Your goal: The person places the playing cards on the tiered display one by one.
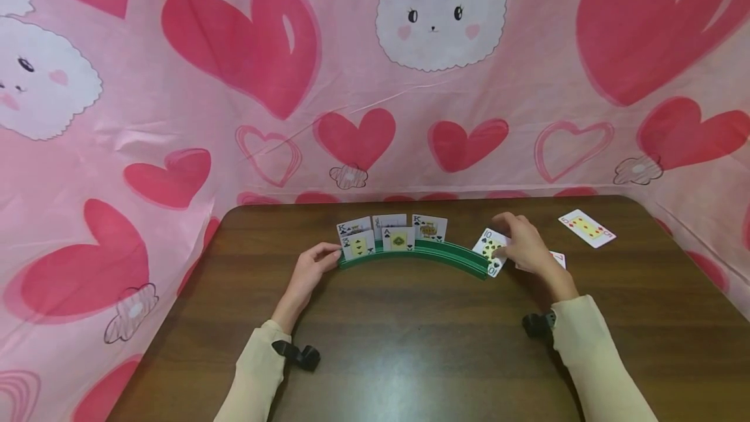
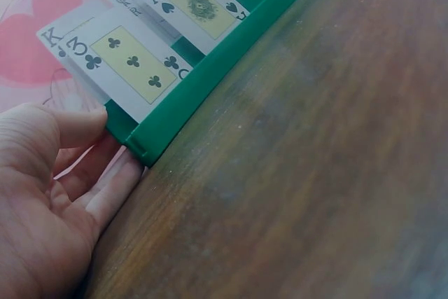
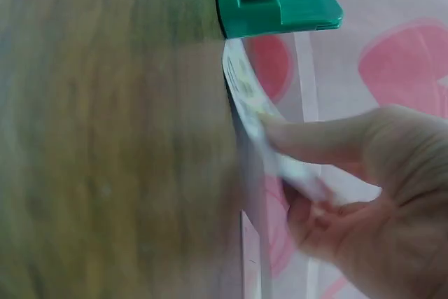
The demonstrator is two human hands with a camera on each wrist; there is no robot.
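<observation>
The left hand point(image 1: 307, 269) pinches the left end of the rack point(image 1: 442, 253), in which five cards point(image 1: 399, 239) already stand. By its right end is the right hand point(image 1: 527, 247), grip closed on the 10 point(image 1: 487, 247), not yet slotted in; beyond, the 7 point(image 1: 559, 258) and 5 point(image 1: 588, 228) lie unracked on the tabletop point(image 1: 410, 344).

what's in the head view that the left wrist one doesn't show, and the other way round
Only the head view shows the right hand pinching the 10 card at one end of the green holder, plus the five of diamonds lying on the table.

Only the left wrist view shows the palm side of the left hand.

Both show the left hand at the other end of the green holder, the 3 of clubs and ace of spades standing in it, and the pink backdrop.
</observation>
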